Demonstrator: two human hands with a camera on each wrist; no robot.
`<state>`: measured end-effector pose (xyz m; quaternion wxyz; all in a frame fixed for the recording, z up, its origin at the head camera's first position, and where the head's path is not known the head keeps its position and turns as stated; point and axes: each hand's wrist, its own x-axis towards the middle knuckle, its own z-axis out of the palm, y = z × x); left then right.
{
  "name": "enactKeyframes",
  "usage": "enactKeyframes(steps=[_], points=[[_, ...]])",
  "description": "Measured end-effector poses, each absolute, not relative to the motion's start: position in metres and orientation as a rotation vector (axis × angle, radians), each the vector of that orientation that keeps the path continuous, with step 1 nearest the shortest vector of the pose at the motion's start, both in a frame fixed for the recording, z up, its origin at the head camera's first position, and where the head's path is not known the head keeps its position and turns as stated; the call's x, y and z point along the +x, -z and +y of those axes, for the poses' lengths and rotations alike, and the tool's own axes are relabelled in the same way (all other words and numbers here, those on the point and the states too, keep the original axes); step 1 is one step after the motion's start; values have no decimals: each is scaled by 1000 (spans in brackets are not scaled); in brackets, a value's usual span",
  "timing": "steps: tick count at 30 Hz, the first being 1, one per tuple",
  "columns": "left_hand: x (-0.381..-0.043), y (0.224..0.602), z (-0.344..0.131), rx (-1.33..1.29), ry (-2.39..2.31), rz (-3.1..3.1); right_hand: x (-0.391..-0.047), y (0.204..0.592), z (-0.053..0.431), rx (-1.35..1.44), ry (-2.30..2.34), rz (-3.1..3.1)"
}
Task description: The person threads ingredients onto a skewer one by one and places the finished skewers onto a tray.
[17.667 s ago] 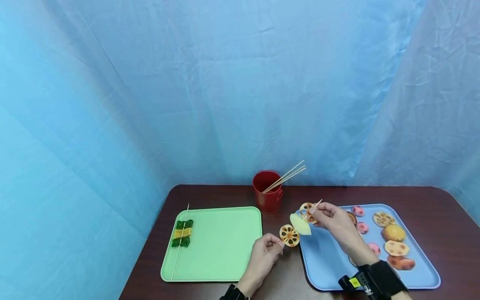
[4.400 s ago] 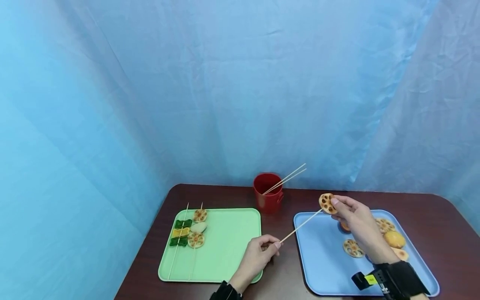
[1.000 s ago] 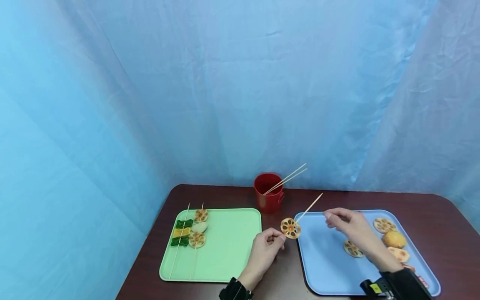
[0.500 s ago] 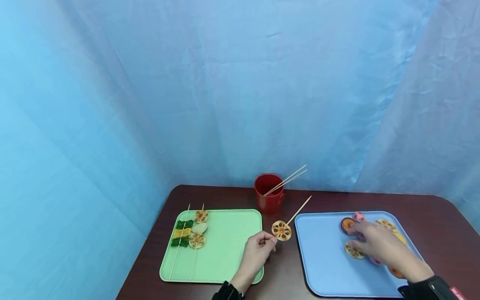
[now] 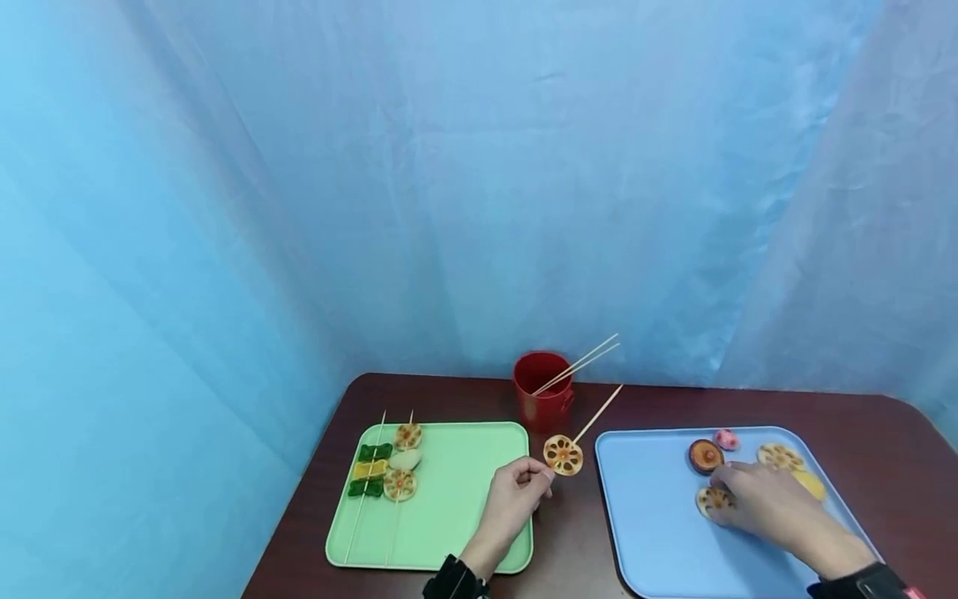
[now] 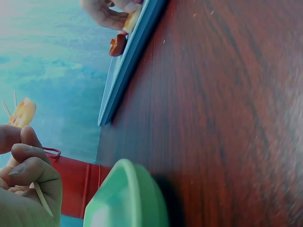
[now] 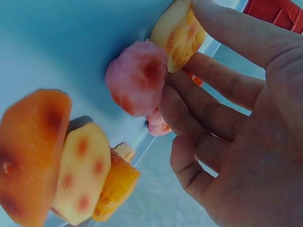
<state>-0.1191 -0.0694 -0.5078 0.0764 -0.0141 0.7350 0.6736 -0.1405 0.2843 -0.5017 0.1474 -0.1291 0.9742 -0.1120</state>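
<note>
In the head view my left hand [image 5: 516, 499] grips a bamboo skewer [image 5: 599, 413] threaded with one lotus root slice [image 5: 563, 455], between the two trays. The skewer's tip points up and right; its lower end shows behind the fingers in the left wrist view. Over the blue tray [image 5: 651, 532], my right hand [image 5: 771, 503] pinches another lotus root slice [image 7: 182, 40] between thumb and fingers. A pink, meatball-like piece [image 7: 137, 78] lies against those fingers. A brown mushroom cap [image 5: 706, 457] and a pink piece [image 5: 726, 439] lie just beyond the hand.
The green tray [image 5: 464, 499] bears two filled skewers, one with green and yellow pieces [image 5: 370, 470], one with lotus slices and a pale piece [image 5: 405, 460]. Behind stands a red cup [image 5: 540, 403] with skewers. Potato-like slices [image 7: 83, 175] lie on the blue tray's right side.
Lotus root and pale pieces now lie skewered on the green tray. A lotus slice went onto a new skewer. My right hand left it and moved down to another slice on the blue tray.
</note>
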Motion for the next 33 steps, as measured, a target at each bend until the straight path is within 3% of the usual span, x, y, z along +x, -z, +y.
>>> enactKeyframes(steps=[33], points=[[-116,516,-60,-48,-2031,2175,-136,481,276,-193,921,2878]])
